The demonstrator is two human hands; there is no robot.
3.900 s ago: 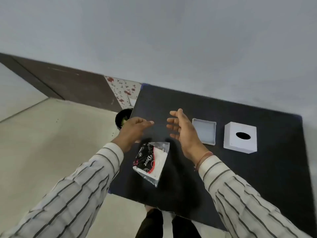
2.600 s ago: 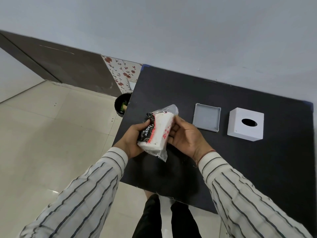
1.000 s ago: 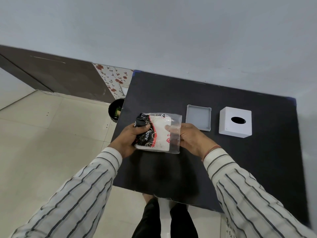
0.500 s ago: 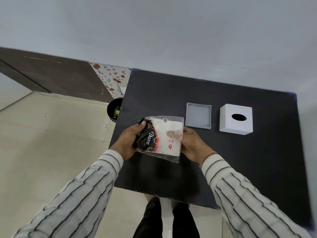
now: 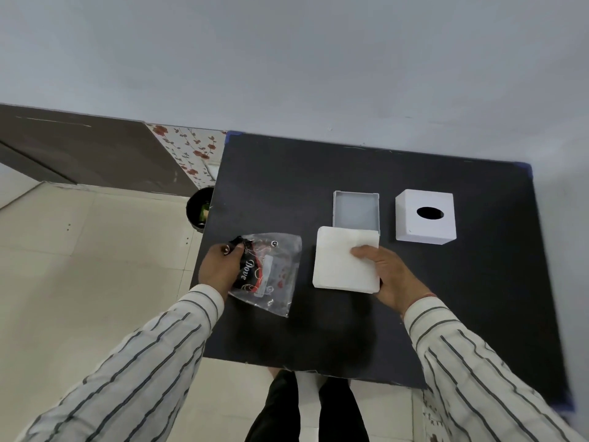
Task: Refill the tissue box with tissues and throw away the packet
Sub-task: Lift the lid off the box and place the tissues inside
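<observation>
White tissues [image 5: 345, 261] sit clamped in the right hand [image 5: 387, 275]'s grip; the left hand [image 5: 220, 266] pinches the emptied packet [image 5: 271, 272].

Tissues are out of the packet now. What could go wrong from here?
1. The right hand pinches only one corner of the tissue stack; the loose sheets may fan or slide before reaching the open tray.
2. The stack looks about as wide as the tray, so edges may catch on its walls.
3. The left hand has a grip on just one end of the empty packet; the bin is partly hidden past the table edge, so a toss could miss.
</observation>
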